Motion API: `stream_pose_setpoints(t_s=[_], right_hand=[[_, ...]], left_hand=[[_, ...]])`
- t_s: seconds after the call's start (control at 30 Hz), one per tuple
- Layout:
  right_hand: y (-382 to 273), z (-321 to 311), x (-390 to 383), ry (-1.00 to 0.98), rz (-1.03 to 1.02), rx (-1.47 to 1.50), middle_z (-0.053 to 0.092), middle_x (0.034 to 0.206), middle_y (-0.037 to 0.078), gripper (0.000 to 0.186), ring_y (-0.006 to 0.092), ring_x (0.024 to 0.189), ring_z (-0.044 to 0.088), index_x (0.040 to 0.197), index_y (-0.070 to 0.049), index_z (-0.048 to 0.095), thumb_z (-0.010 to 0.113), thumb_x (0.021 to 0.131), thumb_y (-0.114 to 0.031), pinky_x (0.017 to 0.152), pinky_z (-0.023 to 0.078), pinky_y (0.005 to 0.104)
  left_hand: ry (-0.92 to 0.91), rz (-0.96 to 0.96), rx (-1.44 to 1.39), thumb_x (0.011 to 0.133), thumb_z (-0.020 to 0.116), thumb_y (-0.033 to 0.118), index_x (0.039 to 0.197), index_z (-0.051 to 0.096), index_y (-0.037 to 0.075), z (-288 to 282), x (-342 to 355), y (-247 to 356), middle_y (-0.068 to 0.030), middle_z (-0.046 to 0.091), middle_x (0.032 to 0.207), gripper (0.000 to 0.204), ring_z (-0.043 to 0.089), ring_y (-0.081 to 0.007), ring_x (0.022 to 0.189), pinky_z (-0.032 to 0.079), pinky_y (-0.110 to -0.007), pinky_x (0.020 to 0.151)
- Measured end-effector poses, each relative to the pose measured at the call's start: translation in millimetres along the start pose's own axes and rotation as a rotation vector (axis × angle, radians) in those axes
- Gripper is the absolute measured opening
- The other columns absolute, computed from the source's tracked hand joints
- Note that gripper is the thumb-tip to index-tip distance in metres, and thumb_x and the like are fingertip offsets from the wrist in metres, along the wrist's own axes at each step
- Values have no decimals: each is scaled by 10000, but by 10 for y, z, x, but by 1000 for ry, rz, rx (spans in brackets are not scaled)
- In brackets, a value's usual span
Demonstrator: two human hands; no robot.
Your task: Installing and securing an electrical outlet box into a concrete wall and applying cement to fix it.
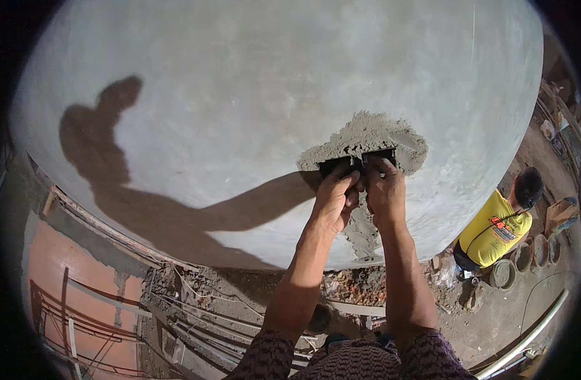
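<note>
Both my arms reach up to a smooth grey plastered wall (239, 95). A rough patch of wet mortar (364, 131) on it surrounds two dark rectangular recesses, a left one (329, 166) and a right one (388, 153), which look like wall boxes. My left hand (336, 197) is closed, its fingers curled at the lower edge of the left recess. Beside it my right hand (386, 192) pinches at the right recess. Their fingertips nearly meet between the recesses; what they grip is too dark to make out. Below them a mortar strip (361, 235) runs down the wall.
At the right a person in a yellow shirt (498, 229) is near several buckets (503, 273). Poles (202, 335) and rubble (360, 286) lie along the wall's foot. A pale pipe (531, 339) curves at the lower right. My shadow falls on the wall.
</note>
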State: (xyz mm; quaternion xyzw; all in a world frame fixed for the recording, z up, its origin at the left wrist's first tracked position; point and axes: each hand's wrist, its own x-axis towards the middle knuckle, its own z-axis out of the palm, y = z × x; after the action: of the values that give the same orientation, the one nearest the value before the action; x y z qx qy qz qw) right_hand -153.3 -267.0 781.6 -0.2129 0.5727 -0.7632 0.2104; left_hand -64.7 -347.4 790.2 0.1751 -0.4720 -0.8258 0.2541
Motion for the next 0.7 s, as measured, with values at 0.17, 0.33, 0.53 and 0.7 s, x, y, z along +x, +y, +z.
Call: stream_pose_setpoints(t_s=[0.17, 0.33, 0.53, 0.7], right_hand=[[-74, -45, -32, -41, 126, 215, 608, 641, 48, 230, 73, 415, 422, 1149, -4, 646, 541, 992, -134, 355, 283, 261], [-49, -93, -7, -118, 174, 345, 592, 645, 42, 253, 79, 399, 407, 1171, 4, 619, 535, 976, -134, 344, 279, 264], [-135, -118, -58, -103, 202, 416, 562, 615, 16, 207, 69, 379, 366, 1141, -19, 614, 538, 960, -88, 337, 224, 256], [-82, -108, -58, -143, 206, 443, 590, 652, 36, 232, 83, 395, 392, 1153, -21, 615, 514, 953, -82, 347, 264, 262]], left_hand=[[-11, -31, 24, 970, 627, 128, 1042, 583, 120, -1, 9, 4, 0, 590, 770, 84, 431, -30, 482, 324, -162, 397], [-17, -38, 39, 968, 616, 110, 1020, 577, 119, 32, -7, 43, 2, 587, 759, 65, 428, -33, 468, 317, -163, 383], [-29, -57, 18, 971, 618, 111, 1027, 586, 109, 3, 22, 26, 9, 573, 748, 65, 433, -34, 475, 292, -166, 378], [7, -69, 31, 971, 609, 103, 1047, 602, 101, -36, 27, 28, 14, 584, 754, 76, 405, -28, 468, 298, -163, 379]])
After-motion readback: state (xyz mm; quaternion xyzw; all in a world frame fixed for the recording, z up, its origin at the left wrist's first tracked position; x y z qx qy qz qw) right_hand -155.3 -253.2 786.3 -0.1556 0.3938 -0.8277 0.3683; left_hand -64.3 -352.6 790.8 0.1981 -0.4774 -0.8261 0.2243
